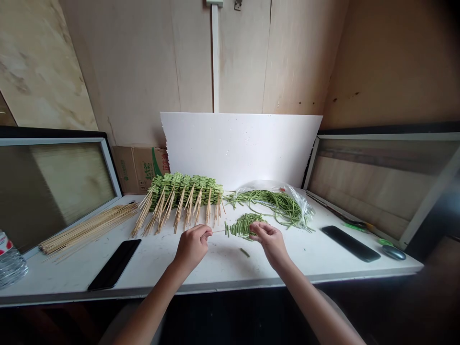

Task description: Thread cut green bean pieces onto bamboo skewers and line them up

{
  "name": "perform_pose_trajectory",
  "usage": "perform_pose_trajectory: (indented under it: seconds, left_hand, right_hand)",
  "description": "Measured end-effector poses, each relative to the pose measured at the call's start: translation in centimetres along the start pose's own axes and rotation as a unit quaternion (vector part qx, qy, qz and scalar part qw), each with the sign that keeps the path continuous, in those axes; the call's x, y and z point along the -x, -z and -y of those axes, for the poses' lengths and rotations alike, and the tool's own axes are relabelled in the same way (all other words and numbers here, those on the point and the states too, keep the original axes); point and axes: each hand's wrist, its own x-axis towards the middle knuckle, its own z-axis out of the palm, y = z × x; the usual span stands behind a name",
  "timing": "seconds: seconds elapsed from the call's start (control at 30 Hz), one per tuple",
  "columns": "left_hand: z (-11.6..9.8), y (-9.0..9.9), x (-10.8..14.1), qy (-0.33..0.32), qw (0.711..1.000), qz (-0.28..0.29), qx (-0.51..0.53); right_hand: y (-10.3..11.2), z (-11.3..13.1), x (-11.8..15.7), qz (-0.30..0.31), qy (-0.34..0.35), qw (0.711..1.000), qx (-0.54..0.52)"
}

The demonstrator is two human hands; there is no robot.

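My left hand (194, 245) is closed in a pinch on the bare end of a thin bamboo skewer (218, 232), held level above the table. Cut green bean pieces (236, 228) sit crosswise in a row along that skewer. At the row's right end, my right hand (269, 239) pinches a green bean piece, mostly covered by the fingertips. Just behind lies a small heap of cut bean pieces (257, 218), partly hidden by the row and my right hand. One loose bean piece (245, 252) rests on the table in front.
Behind my left hand are stacked bean skewers (187, 187). Bare skewers (89, 226) and a black phone (114, 265) lie left, beside a plastic bottle (10, 261). Long green beans (276, 203) spill from a clear bag (304, 206). A dark flat object (350, 243) and mouse (394, 252) lie right.
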Motion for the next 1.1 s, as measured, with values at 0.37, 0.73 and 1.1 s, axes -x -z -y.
perform_pose_trajectory:
  seconds: [0.37,0.73,1.1]
  left_hand:
    - [-0.2,0.4,-0.4,0.027,0.999,-0.019,0.039]
    - [0.6,0.3,-0.5,0.046,0.999,-0.018,0.023]
    - [0.6,0.1,-0.4,0.061,0.998,-0.004,0.034]
  right_hand:
    - [0.0,0.8,-0.4,0.003,0.012,1.000,0.015]
    - [0.8,-1.9,0.1,0.137,0.048,0.838,0.526]
    - [0.7,-1.6,0.1,0.105,0.054,0.825,0.552]
